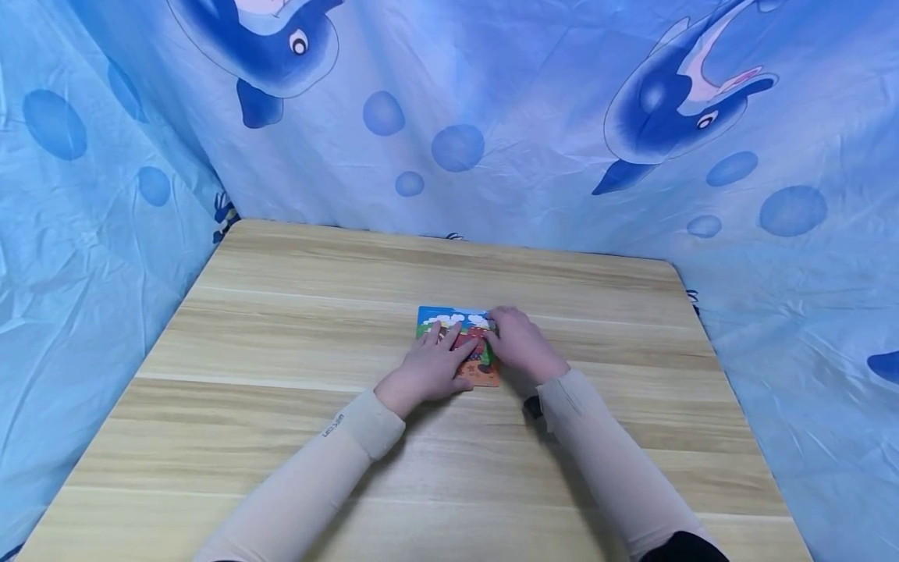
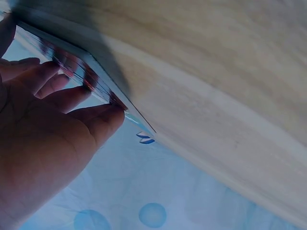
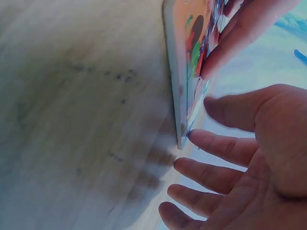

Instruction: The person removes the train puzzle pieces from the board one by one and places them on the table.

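A small, colourful picture board (image 1: 483,376) lies flat on the wooden table, with blue sky and white clouds at its far side and orange at its near side. My left hand (image 1: 430,367) rests on its left and middle part, fingers spread; in the left wrist view the fingertips of that hand (image 2: 53,124) touch the board's face (image 2: 72,64). At the board's right edge is my right hand (image 1: 523,342). The right wrist view shows the right hand (image 3: 240,153) with loosely extended fingers, its index fingertip at the board's corner (image 3: 181,96). Both hands cover parts of the picture.
The wooden table (image 1: 281,312) extends around the board on all sides. Behind it and along both sides hangs a blue curtain (image 1: 520,101) with dolphins and bubbles. A dark band (image 1: 534,407) shows at the right wrist.
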